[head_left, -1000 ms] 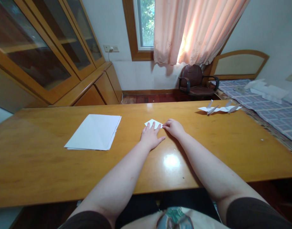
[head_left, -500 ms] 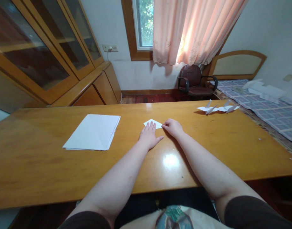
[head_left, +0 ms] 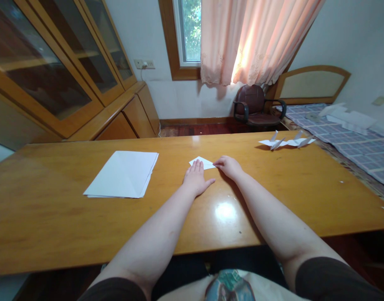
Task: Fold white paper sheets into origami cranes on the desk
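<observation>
A small folded piece of white paper (head_left: 207, 163), kite-shaped with its long point to the right, lies on the wooden table. My left hand (head_left: 195, 177) rests flat on its left part, fingers stretched out and the thumb apart. At the right tip of the folded paper is my right hand (head_left: 228, 166), its thumb and fingers pinched on the point. The fingers of my left hand cover part of the paper's near edge.
To the left lies a stack of white paper sheets (head_left: 123, 173) on the table (head_left: 54, 225). Folded paper cranes (head_left: 286, 143) stand at the far right. Beyond the table are a brown armchair (head_left: 256, 104), a bed (head_left: 345, 129) and a glass-doored cabinet (head_left: 94, 108).
My right hand has shifted very slightly at the paper's tip, and a bit more of the point shows. My left hand stays in place.
</observation>
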A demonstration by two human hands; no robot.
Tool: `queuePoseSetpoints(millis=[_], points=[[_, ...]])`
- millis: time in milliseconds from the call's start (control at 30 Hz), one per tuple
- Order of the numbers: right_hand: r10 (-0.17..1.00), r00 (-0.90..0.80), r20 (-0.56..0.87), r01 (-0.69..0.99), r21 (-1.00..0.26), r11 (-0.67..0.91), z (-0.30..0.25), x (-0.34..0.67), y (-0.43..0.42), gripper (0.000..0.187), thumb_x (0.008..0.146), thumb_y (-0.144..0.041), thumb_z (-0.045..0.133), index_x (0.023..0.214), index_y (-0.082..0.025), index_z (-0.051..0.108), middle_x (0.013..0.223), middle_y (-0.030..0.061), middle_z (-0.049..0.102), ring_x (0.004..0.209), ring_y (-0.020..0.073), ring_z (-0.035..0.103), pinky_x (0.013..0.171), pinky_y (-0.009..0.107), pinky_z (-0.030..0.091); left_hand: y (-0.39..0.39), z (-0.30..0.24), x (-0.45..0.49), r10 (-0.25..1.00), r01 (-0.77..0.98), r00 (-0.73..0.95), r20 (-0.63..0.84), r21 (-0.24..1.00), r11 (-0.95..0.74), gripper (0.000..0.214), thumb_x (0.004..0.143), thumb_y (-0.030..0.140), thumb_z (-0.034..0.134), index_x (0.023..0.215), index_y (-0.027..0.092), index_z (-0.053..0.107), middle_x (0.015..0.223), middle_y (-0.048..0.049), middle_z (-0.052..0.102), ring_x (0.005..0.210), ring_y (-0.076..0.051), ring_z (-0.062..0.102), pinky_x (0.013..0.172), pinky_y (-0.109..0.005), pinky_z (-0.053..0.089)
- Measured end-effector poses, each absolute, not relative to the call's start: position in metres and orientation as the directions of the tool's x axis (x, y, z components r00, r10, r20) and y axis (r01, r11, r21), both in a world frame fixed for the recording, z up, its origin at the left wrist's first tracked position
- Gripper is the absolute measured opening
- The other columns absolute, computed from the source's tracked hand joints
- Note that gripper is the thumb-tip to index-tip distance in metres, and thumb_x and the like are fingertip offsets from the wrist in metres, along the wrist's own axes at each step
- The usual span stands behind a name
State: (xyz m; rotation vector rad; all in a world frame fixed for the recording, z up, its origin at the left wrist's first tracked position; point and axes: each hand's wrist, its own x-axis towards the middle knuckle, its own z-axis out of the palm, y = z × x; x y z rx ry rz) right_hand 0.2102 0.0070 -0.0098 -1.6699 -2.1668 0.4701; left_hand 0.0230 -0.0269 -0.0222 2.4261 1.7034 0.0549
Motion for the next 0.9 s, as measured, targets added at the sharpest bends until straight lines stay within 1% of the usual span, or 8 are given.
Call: queuePoseSetpoints(millis=[133, 167, 300, 467, 600, 700, 800, 900], points=[[0.968, -0.237, 0.081, 0.853, -0.46, 0.247, -0.01, 0.21, 0.007, 0.019, 0.086, -0.022, 0.06, 0.097, -0.024, 0.075, 0.095, 0.0031, 0.069, 0.086, 0.0142, 0.061, 0.077, 0.021, 0.043, -0.03, -0.017, 0.022, 0.913, 0.909, 0.4, -0.082, 0.159, -0.385, 0.079, 0.083, 0.071, 0.036, 0.149, 0.033, 0.018, 0.159, -0.0064, 0.009, 0.143, -0.036, 0.008, 0.112, -0.049, 0.016], [0.969, -0.235, 0.08, 0.853, -0.462, 0.245, -0.01, 0.21, 0.007, 0.018, 0.086, -0.023, 0.061, 0.097, -0.024, 0.075, 0.095, 0.0032, 0.069, 0.087, 0.0142, 0.061, 0.077, 0.021, 0.043, -0.031, -0.015, 0.022, 0.906, 0.903, 0.415, -0.088, 0.159, -0.398, 0.075, 0.083, 0.071, 0.036, 0.148, 0.037, 0.02, 0.159, -0.0041, 0.009, 0.143, -0.037, 0.007, 0.111, -0.05, 0.015], [0.967, -0.241, 0.087, 0.848, -0.465, 0.254, -0.01, 0.209, 0.007, 0.017, 0.085, -0.024, 0.062, 0.096, -0.024, 0.075, 0.094, 0.0032, 0.069, 0.086, 0.0144, 0.062, 0.077, 0.021, 0.043, -0.03, -0.014, 0.021, 0.896, 0.894, 0.435, -0.094, 0.168, -0.417, 0.071, 0.083, 0.071, 0.037, 0.146, 0.042, 0.022, 0.159, -0.0019, 0.009, 0.143, -0.038, 0.007, 0.111, -0.052, 0.014], [0.962, -0.252, 0.103, 0.841, -0.469, 0.271, -0.013, 0.211, 0.008, 0.018, 0.086, -0.023, 0.06, 0.095, -0.025, 0.075, 0.093, 0.0029, 0.069, 0.085, 0.0145, 0.061, 0.075, 0.022, 0.043, -0.028, -0.015, 0.019, 0.898, 0.892, 0.43, -0.089, 0.197, -0.408, 0.072, 0.081, 0.071, 0.039, 0.146, 0.042, 0.024, 0.159, -0.0026, 0.011, 0.143, -0.037, 0.008, 0.111, -0.051, 0.017], [0.962, -0.25, 0.112, 0.84, -0.469, 0.273, -0.016, 0.212, 0.01, 0.019, 0.086, -0.022, 0.059, 0.095, -0.025, 0.075, 0.094, 0.0029, 0.069, 0.086, 0.0144, 0.061, 0.076, 0.022, 0.043, -0.029, -0.014, 0.02, 0.902, 0.895, 0.42, -0.096, 0.206, -0.395, 0.07, 0.085, 0.066, 0.039, 0.147, 0.037, 0.025, 0.158, -0.0054, 0.015, 0.143, -0.034, 0.011, 0.111, -0.048, 0.018], [0.963, -0.245, 0.11, 0.842, -0.468, 0.267, -0.016, 0.212, 0.01, 0.019, 0.086, -0.022, 0.059, 0.095, -0.025, 0.075, 0.093, 0.0031, 0.069, 0.086, 0.0146, 0.061, 0.077, 0.022, 0.043, -0.028, -0.011, 0.019, 0.905, 0.898, 0.415, -0.093, 0.204, -0.391, 0.068, 0.086, 0.063, 0.041, 0.146, 0.036, 0.028, 0.157, -0.0067, 0.019, 0.143, -0.034, 0.014, 0.111, -0.049, 0.021], [0.966, -0.237, 0.099, 0.845, -0.47, 0.255, -0.015, 0.211, 0.009, 0.018, 0.085, -0.022, 0.06, 0.095, -0.024, 0.075, 0.093, 0.0036, 0.068, 0.086, 0.0147, 0.061, 0.077, 0.022, 0.044, -0.024, -0.008, 0.015, 0.907, 0.899, 0.414, -0.073, 0.187, -0.395, 0.064, 0.088, 0.057, 0.042, 0.145, 0.03, 0.033, 0.154, -0.0101, 0.026, 0.141, -0.032, 0.022, 0.109, -0.048, 0.026], [0.969, -0.232, 0.087, 0.847, -0.472, 0.245, -0.015, 0.211, 0.009, 0.018, 0.085, -0.022, 0.061, 0.096, -0.024, 0.075, 0.094, 0.0037, 0.068, 0.086, 0.0145, 0.061, 0.078, 0.022, 0.044, -0.017, -0.006, 0.008, 0.907, 0.895, 0.421, -0.026, 0.179, -0.41, 0.055, 0.092, 0.046, 0.043, 0.141, 0.022, 0.04, 0.149, -0.0116, 0.036, 0.136, -0.029, 0.034, 0.107, -0.044, 0.031]])
